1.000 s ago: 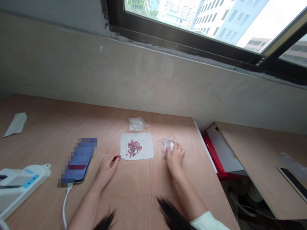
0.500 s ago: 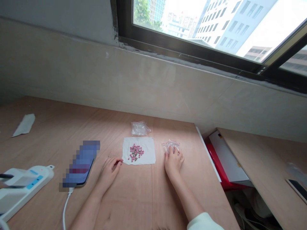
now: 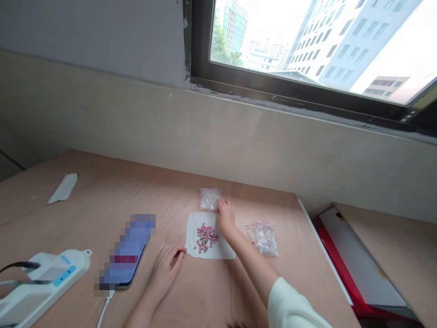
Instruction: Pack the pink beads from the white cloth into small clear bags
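A white tissue (image 3: 225, 248) lies flat on the wooden table, bearing a cluster of pink pills (image 3: 202, 231) mixed with several dark green-grey capsules (image 3: 206, 243). My left hand (image 3: 169, 262) rests at the left edge of the tissue, index finger and thumb closed at its border. Reaching across the tissue's upper right corner, my right hand (image 3: 226, 215) has its fingers closed at the right edge of a stack of clear zip bags (image 3: 209, 199). Its fingertips are partly hidden. To the right lie other clear zip bags (image 3: 264, 239) with small pinkish contents, untouched.
A phone (image 3: 129, 253) on a white cable and a power strip (image 3: 54, 278) with plugs occupy the left side. A white paper scrap (image 3: 64, 188) lies farther back. Beyond the table's right edge are a red item (image 3: 341, 269) and another wooden surface (image 3: 392, 241).
My right hand has left the filled bags on the right and moved up and left to the clear bags behind the tissue. My left hand stays at the tissue's edge. The view has shifted.
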`<state>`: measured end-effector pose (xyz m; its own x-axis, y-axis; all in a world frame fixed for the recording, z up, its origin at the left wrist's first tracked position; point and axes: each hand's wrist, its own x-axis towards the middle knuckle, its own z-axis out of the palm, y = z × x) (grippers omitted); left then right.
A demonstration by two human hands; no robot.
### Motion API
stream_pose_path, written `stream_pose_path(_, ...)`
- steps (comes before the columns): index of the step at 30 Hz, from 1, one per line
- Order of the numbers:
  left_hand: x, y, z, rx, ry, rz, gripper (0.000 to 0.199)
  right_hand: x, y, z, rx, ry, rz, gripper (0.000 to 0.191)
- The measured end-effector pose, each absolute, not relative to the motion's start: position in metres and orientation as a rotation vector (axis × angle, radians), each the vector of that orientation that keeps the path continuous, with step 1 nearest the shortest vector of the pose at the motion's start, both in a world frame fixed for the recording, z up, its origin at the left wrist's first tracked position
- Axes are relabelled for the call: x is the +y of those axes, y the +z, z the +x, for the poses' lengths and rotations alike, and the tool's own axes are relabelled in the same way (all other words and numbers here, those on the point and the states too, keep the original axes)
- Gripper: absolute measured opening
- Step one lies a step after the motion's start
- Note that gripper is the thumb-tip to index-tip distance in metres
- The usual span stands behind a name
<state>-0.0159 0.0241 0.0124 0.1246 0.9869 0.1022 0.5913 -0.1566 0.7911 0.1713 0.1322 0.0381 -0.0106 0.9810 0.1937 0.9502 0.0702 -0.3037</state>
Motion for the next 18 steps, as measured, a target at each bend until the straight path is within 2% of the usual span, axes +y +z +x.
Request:
stream_pose_path(5, 0.025, 0.013, -0.016, 1.522, 0.870, 1.816, 0.018, 0.135, 0.038, 0.177, -2.006, 0.146, -1.857, 0.027)
stream_pose_path(12, 0.025, 0.014, -0.016, 1.519, 0.868, 1.840, 0.019, 0.126, 0.064, 0.190, -1.804, 0.160, -1.816, 0.023)
stream_pose_path(18, 0.024, 0.015, -0.015, 1.532, 0.871, 1.852, 0.019, 0.122, 0.066, 0.194, -1.920, 0.286, -1.830, 0.026)
